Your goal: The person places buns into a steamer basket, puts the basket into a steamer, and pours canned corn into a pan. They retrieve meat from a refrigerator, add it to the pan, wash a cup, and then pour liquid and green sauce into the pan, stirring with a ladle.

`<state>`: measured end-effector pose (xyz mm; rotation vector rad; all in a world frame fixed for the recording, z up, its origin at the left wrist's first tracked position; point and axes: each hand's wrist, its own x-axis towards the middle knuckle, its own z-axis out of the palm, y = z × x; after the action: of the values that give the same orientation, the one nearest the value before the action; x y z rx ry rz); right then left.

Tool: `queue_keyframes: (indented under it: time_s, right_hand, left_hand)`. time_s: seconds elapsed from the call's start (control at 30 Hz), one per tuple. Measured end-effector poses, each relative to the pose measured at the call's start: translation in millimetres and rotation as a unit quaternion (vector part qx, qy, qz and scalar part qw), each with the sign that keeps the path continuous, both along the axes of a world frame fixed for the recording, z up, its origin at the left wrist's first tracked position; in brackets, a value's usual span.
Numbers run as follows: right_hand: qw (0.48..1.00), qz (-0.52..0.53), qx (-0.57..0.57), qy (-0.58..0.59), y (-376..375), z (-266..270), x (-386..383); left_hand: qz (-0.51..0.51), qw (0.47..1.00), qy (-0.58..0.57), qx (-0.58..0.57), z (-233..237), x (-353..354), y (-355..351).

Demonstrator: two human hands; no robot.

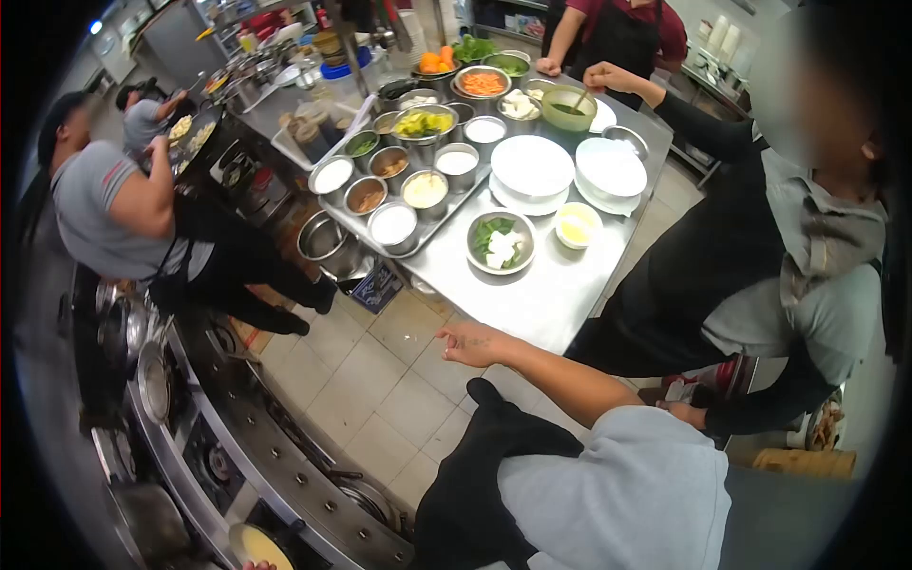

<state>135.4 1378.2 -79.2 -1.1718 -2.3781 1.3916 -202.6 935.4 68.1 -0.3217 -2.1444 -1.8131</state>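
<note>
Fingers of your right hand (472,344) are loosely bent and hold nothing that shows; the hand hangs in front of the pale floor tiles (404,399), near the edge of the shiny stainless-steel table (541,309). Of your left hand (256,565) only fingertips show at the bottom border, beside a round pan (234,543) with smooth yellow contents (263,547), so you cannot tell whether it grips anything.

On the table, nearest your right hand, sits a round metal bowl (503,269) of green leaves (488,232) and white lumps (502,253). Just beside it stands a small white bowl (577,246) with something yellow inside; behind are two stacks of white plates (532,166). A metal tray (445,222) carries round metal containers (393,225) to the left. Farther back, a co-worker's hand (604,76) is at a green bowl (562,120).
</note>
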Motion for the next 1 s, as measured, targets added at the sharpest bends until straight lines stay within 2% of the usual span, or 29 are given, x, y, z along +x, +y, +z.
queue_keyframes:
  time_s: [0.03,0.07,0.1,0.13,0.2,0.3,0.4,0.57,0.63,0.67,0.7,0.77,0.83,0.87,0.9,0.93,0.97,1.0]
  right_hand:
    - [0.999,0.028,-0.040,-0.006,6,1,7]
    - [0.999,0.018,-0.042,-0.006,14,-11,12]
    - [0.999,0.014,-0.047,-0.004,22,-13,18]
    - [0.999,0.012,-0.034,-0.007,29,-12,23]
    - [0.999,0.018,-0.024,-0.011,42,-11,33]
    - [1.000,0.012,-0.018,0.001,56,-1,43]
    - [0.999,-0.016,-0.047,0.002,63,16,44]
    - [0.995,0.078,-0.030,0.062,67,25,14]
    - [0.991,0.120,-0.053,0.022,68,28,-10]
    - [0.989,0.126,-0.075,-0.036,72,37,-24]
    - [0.987,0.138,-0.070,-0.034,76,35,-36]
    - [0.981,0.151,-0.092,0.079,85,22,-60]
    - [0.945,0.084,-0.098,0.300,113,20,-97]
    - [0.969,0.065,-0.007,0.237,148,37,-119]
    - [0.979,0.009,0.109,0.173,177,84,-137]
    - [0.947,-0.051,0.220,0.226,232,73,-165]
    - [0.953,-0.117,0.247,0.130,264,93,-182]
    - [0.940,-0.137,0.307,0.051,304,86,-199]
  left_hand:
    - [-0.016,0.954,0.187,-0.232,-21,-27,1]
    - [-0.030,0.992,0.077,-0.099,-8,-15,40]
    - [-0.040,0.998,-0.039,0.038,4,0,77]
    - [-0.040,0.998,-0.038,0.034,-1,-9,89]
    - [-0.201,0.977,-0.067,0.022,-17,-34,106]
    - [-0.170,0.984,-0.056,-0.014,1,6,159]
    - [-0.166,0.985,-0.043,-0.032,4,22,171]
    - [-0.092,0.994,-0.028,-0.045,8,39,136]
    - [-0.069,0.997,-0.015,-0.041,6,47,110]
    - [-0.045,0.997,-0.038,-0.042,6,51,100]
    - [-0.022,0.997,-0.060,-0.040,6,55,89]
    - [-0.003,0.998,-0.055,-0.024,-3,56,65]
    - [0.036,0.996,-0.081,-0.011,-3,62,55]
    - [0.052,0.995,-0.091,0.000,2,70,61]
    - [0.064,0.994,-0.087,0.006,3,73,62]
    - [0.050,0.995,-0.085,0.001,4,76,60]
    - [0.037,0.996,-0.083,-0.004,5,78,57]
    - [0.049,0.996,-0.080,-0.001,5,81,52]
